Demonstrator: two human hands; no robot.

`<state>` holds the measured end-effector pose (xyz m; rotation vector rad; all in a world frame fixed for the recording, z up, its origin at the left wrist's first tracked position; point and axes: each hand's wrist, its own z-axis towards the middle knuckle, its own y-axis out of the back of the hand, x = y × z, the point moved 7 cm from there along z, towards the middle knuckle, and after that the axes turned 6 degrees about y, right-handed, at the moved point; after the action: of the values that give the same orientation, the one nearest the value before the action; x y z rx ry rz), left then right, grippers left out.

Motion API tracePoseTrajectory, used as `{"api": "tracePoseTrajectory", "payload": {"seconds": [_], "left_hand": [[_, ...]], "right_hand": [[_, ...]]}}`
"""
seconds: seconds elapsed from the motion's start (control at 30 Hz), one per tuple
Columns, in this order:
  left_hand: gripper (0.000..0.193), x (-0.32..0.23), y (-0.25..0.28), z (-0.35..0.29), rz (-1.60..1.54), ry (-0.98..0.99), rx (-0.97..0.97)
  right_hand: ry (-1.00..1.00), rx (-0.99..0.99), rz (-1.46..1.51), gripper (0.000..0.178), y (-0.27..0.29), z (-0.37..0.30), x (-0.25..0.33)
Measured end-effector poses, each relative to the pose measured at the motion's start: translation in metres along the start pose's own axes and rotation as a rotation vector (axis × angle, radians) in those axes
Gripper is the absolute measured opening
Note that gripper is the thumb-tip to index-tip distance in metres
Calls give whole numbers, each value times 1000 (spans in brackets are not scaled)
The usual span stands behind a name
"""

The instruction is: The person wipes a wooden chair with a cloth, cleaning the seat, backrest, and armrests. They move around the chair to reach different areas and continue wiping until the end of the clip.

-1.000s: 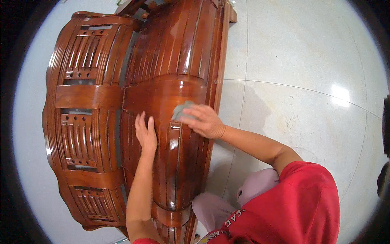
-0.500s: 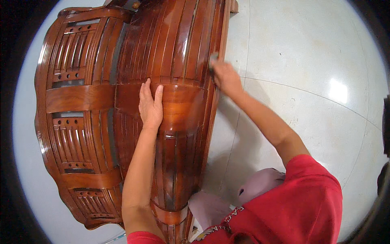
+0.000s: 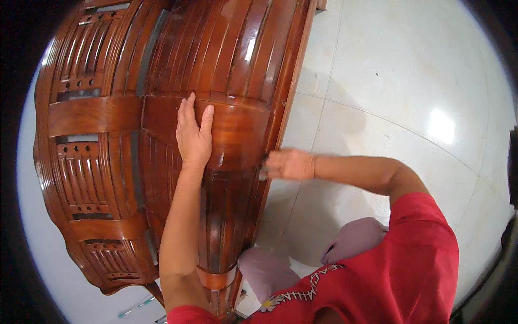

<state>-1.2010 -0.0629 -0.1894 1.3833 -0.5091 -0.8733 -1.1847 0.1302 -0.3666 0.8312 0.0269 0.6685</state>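
Observation:
A glossy reddish-brown wooden bench (image 3: 237, 132) with a slatted seat runs from the top of the view down past my knees. My left hand (image 3: 195, 139) lies flat on its seat, on the broad crosswise panel, fingers stretched out and thumb apart. At the seat's front edge, my right hand (image 3: 290, 164) is closed, its fingers curled against the wood and smeared by motion. A bit of something greyish (image 3: 263, 173) shows beneath those fingers. Its kind cannot be made out.
The bench's carved backrest (image 3: 89, 116), with slatted panels and round holes, rises on the left beside a pale wall. Light glossy floor tiles (image 3: 388, 97) spread to the right. My knees (image 3: 270, 272) are close to the bench front. A thin bluish stick (image 3: 136, 306) lies at lower left.
My right hand has slid along the bench's front edge toward me, its elbow bending more. My left hand stays on the same panel. The whole view has shifted slightly.

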Motion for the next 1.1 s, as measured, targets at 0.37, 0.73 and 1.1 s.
{"api": "tracePoseTrajectory", "payload": {"seconds": [0.37,0.73,1.1], "left_hand": [[66,-9,5,-4,38,-11,-61],[71,-10,8,-6,14,58,-49],[73,-7,5,-8,116,77,-29]], "right_hand": [[-637,-148,-447,12,119,-44,-184],[-190,46,-312,14,80,-36,-124],[-31,402,169,20,-69,9,66]]}}
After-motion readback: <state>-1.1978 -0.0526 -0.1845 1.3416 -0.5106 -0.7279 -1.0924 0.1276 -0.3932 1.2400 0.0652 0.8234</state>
